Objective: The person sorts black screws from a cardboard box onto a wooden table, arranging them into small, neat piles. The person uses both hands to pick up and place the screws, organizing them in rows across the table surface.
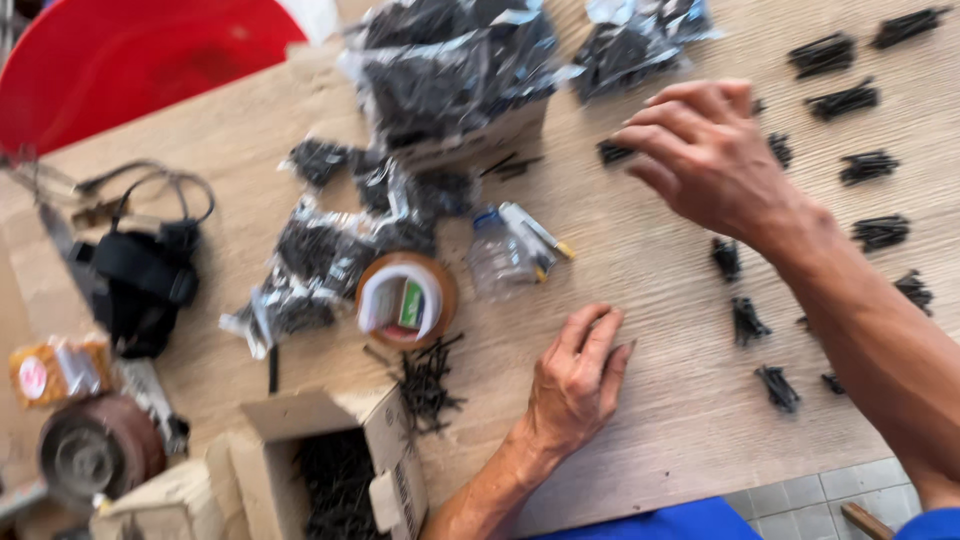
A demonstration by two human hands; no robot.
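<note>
Black screws lie in small bundles (866, 166) across the right side of the pale wooden table (660, 300), set in rough rows and well apart from one another. The right hand (705, 150), in the upper right of the frame, hovers with fingers spread and slightly curled, holding nothing that can be seen; its fingertips are just beside one small bundle (613, 152). The left hand (580, 375) rests flat and empty on the table at lower centre, fingers together.

A loose heap of screws (428, 380) sits left of that hand, next to an open cardboard box (330, 460) holding more. Clear plastic bags of screws (440, 70) are piled at the top centre, with a roll of brown tape (405, 298) and a small clear bottle (498, 255) below them. A red basin (120, 60) fills the upper left corner.

Judging by their look, the screws are stiff, hard and sharp-pointed, light singly but dense in a bunch. A bundle would likely be best pinched around its middle, so that no screws slide out.
</note>
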